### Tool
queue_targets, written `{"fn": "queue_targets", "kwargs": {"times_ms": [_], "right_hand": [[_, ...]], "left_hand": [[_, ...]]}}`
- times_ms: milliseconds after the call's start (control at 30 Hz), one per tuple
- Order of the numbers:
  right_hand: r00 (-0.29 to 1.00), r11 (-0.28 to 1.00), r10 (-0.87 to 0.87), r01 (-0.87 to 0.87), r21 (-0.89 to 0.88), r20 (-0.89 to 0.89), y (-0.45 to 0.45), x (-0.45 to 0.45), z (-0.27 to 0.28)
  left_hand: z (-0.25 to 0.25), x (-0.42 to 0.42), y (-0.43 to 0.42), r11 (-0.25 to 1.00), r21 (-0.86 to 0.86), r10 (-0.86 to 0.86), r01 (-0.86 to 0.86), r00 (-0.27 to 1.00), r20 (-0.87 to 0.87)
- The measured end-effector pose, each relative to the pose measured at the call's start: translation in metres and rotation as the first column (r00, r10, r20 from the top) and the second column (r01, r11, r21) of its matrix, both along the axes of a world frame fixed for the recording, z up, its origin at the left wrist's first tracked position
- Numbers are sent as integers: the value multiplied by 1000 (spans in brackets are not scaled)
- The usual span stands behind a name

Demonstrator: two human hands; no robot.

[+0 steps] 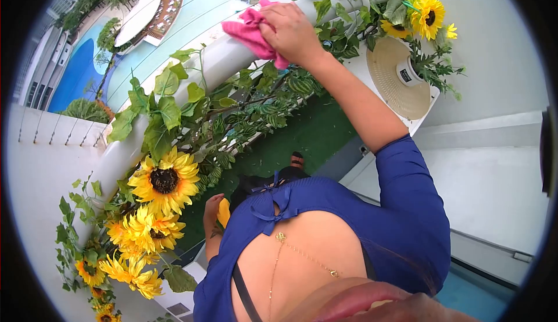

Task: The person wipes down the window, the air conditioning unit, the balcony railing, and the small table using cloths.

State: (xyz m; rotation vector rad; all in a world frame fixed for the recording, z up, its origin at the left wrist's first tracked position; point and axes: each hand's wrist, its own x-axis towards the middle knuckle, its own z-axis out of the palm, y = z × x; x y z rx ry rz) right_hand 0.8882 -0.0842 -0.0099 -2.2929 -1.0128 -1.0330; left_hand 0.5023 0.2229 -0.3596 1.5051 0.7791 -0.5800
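A crumpled pink cloth (pixel 256 35) is bunched under my right hand (pixel 290 33), whose fingers are closed over it. The cloth presses on the top of a thick white railing (pixel 224 60). Low beside my waist, my left hand (pixel 214 207) holds a smooth yellow thing (pixel 224 212), partly hidden by my body, so its kind does not show. Green artificial ivy (pixel 168 104) winds along the railing on both sides of the cloth. A large sunflower (pixel 164 181) hangs nearest to my left hand.
More sunflowers (pixel 427 17) and a white unit with a round beige grille (pixel 395 78) stand at the right. Green turf (pixel 314 127) covers the floor. Past the railing, a pool (pixel 78 78) lies far below. A white wall (pixel 494 49) rises at right.
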Motion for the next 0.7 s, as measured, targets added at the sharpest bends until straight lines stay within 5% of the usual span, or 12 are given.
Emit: {"fn": "queue_targets", "kwargs": {"times_ms": [100,200,233,300,400,433,500,533,600,633,700], "right_hand": [[956,960,-279,274,-58,-96,-80,54,14],[914,912,-400,391,-125,-64,-70,66,4],[947,950,-308,302,-75,-90,-53,52,5],[995,993,-76,81,87,-57,-11,6,3],[931,944,328,-316,96,-161,9,-41,8],[930,942,332,-319,103,-158,-4,-48,23],[572,799,598,-482,360,-561,-49,-60,63],[606,765,644,-500,406,-466,-76,-51,69],[610,721,652,-318,615,-449,-137,-33,91],[527,684,676,-187,705,-516,-169,-27,106],[611,514,695,-51,856,-381,-210,-15,120]], "left_hand": [[-23,-10,-1,974,-216,58,-73,995,-75],[-16,9,-18,996,-64,56,-61,996,-75],[-3,22,-26,997,-60,48,-52,997,-68],[35,65,-56,940,217,-306,263,932,194],[135,150,-129,887,-1,-441,461,848,295],[182,176,-153,840,7,-511,543,787,346],[278,218,-195,781,42,-568,623,681,462],[322,233,-212,767,140,-591,626,605,534],[385,268,-239,735,511,-655,445,274,704],[413,285,-253,666,699,-743,262,147,653],[439,329,-287,515,857,-857,-16,14,515]]}}
